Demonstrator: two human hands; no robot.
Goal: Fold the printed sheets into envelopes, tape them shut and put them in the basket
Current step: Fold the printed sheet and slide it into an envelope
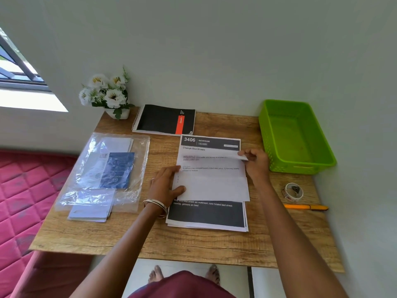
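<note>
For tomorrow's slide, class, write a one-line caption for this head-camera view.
Left hand steadies a partly folded sheet while the right hand pinches its corner; green basket waits empty.

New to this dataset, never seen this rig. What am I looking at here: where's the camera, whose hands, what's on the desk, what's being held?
There is no robot. It is one wide-angle camera worn on a person's head, looking down at their own bare hands over a wooden table.

The left hand presses flat on a partly folded white sheet that lies on a stack of printed sheets. The right hand pinches that sheet's upper right corner.

Also on the table: an empty green basket, a tape roll, an orange pen, a black spiral notebook, a clear plastic bag of papers and a pot of white flowers.
</note>
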